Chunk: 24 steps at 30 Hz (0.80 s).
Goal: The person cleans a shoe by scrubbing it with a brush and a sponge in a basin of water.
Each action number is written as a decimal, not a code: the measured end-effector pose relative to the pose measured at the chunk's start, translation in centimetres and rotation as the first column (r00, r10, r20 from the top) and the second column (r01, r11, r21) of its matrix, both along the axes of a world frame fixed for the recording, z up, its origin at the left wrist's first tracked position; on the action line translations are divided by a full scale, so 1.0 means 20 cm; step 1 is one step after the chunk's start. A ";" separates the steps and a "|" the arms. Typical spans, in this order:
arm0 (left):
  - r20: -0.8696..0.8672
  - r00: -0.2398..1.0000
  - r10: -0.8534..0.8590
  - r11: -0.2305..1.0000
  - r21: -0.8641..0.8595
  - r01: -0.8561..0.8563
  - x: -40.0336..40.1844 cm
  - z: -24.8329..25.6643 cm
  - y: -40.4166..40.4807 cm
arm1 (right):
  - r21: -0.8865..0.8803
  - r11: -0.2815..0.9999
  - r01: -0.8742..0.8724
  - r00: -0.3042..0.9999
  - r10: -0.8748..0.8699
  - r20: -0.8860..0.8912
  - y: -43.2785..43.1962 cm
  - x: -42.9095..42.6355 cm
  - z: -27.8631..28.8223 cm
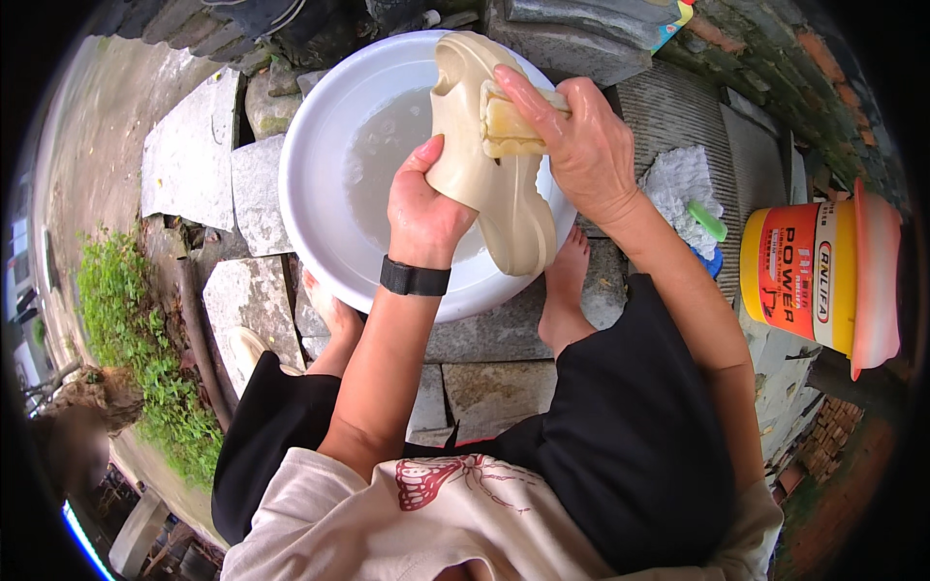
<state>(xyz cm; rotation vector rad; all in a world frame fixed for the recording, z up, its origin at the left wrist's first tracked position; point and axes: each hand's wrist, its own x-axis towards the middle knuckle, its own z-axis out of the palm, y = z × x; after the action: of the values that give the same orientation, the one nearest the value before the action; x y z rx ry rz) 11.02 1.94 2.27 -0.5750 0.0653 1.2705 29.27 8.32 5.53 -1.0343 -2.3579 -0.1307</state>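
My left hand (427, 207) grips a beige slide sandal (459, 163) by its strap side, tilted over a white plastic basin (309, 272). In my right hand (585, 145) is a scrubbing brush (512, 120) with a pale yellowish body, pressed against the sandal's upper. The brush's bristles cannot be made out. Cloudy water (389, 167) with some bubbles lies in the basin below. Fingers of the right hand look wet. Another beige sandal (248, 348) sits on the stone at the left, partly hidden by my trouser leg.
To the right lie a crumpled white wrapper (679, 181), a green object (708, 220) and a blue item (708, 263). A yellow and red lubricant bucket (799, 272) with a pink basin (875, 279) stands farther right. Stone slabs (192, 149) surround the basin; green plants (120, 305) grow left.
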 end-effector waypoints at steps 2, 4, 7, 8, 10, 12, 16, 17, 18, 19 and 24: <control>0.072 0.997 0.004 1.000 0.028 -0.006 0.04 0.04 -0.01 | 0.020 1.000 0.021 0.999 -0.020 -0.038 0.09 -0.01 0.07; 0.015 1.000 0.008 0.998 0.064 -0.009 0.02 0.05 -0.01 | 0.004 0.998 -0.068 0.998 0.068 -0.006 0.04 0.03 0.03; 0.098 0.995 0.015 0.995 0.096 -0.024 -0.06 0.01 0.03 | 0.023 0.972 -0.235 0.972 0.235 0.010 -0.08 0.08 -0.05; 0.117 0.993 0.008 0.987 0.160 -0.027 -0.07 0.00 0.02 | 0.026 0.974 -0.227 0.974 0.226 0.019 -0.09 0.09 -0.07; 0.148 0.988 0.030 0.986 0.159 -0.054 -0.04 0.05 0.04 | 0.005 0.992 -0.127 0.991 0.126 0.047 -0.05 0.09 -0.06; 0.080 0.996 0.048 0.982 0.178 -0.062 -0.01 0.08 0.05 | -0.089 0.996 0.030 1.000 -0.030 0.005 0.04 0.07 -0.02; -0.141 0.982 0.124 0.977 0.193 -0.096 0.04 0.14 0.05 | -0.254 0.967 -0.006 1.000 0.011 0.017 0.00 -0.03 0.06; -0.206 0.973 0.109 0.975 0.213 -0.064 0.04 0.14 0.04 | -0.251 0.966 -0.068 0.995 0.084 0.053 -0.06 -0.06 0.06; -0.266 0.960 0.089 0.972 0.233 -0.026 0.04 0.16 0.03 | -0.260 0.956 -0.137 0.986 0.157 0.060 -0.13 -0.07 0.04; -0.325 0.943 0.071 0.968 0.250 0.013 0.05 0.17 0.02 | -0.261 0.960 -0.099 0.987 0.128 0.097 -0.13 -0.06 0.04; -0.421 0.900 0.112 0.969 0.248 -0.004 0.12 0.23 0.03 | -0.255 0.964 0.077 0.983 -0.030 0.183 0.01 -0.04 0.09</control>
<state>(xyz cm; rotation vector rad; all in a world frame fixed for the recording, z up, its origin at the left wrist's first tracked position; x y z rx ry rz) 13.43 2.58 6.94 -0.0745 0.2621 1.4229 28.42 8.58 7.42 -1.2586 -2.5588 0.0748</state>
